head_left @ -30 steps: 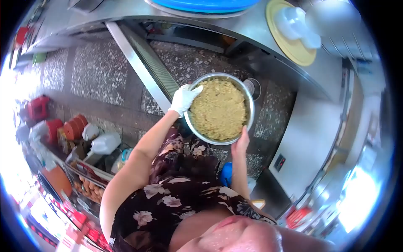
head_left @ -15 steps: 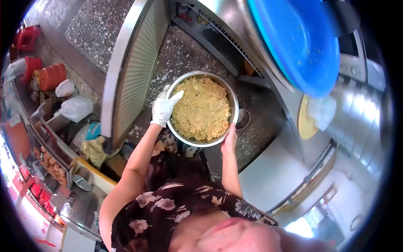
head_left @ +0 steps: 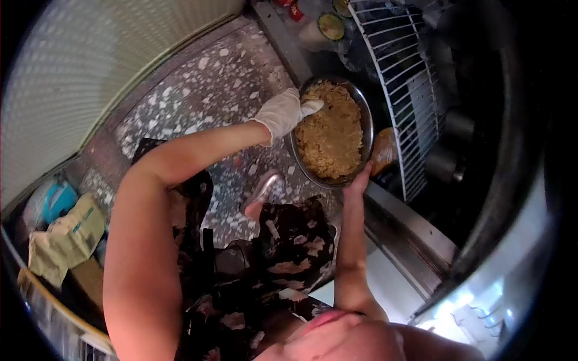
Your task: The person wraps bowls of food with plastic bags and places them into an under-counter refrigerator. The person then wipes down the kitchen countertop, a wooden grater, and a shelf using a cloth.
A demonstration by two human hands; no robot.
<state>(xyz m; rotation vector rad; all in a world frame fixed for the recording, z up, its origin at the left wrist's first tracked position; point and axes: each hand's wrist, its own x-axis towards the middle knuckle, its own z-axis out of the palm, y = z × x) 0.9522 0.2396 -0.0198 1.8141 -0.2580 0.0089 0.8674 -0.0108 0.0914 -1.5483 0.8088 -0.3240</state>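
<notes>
A round metal bowl (head_left: 368, 114) full of a yellowish-brown chopped mixture (head_left: 330, 135) is between my two hands at the opening of a low cabinet. My left hand (head_left: 286, 114), in a white glove, grips the bowl's left rim, its thumb over the edge above the mixture. Bare and partly hidden under the bowl, my right hand (head_left: 359, 180) holds the lower right rim. Just right of the bowl are a white wire rack (head_left: 394, 90) and an orange-brown item (head_left: 384, 151) inside the cabinet.
An open ribbed door (head_left: 78, 72) fills the upper left. Jars with green-yellow lids (head_left: 330, 26) stand inside the cabinet at the top. The metal sill (head_left: 409, 228) runs below the opening. A beige bag (head_left: 67, 237) lies at the lower left, above the speckled floor's edge.
The bowl, held in both hands, has moved right and up to the cabinet opening. My view has dropped closer, with the rack and jars now large. The blue basin is out of view.
</notes>
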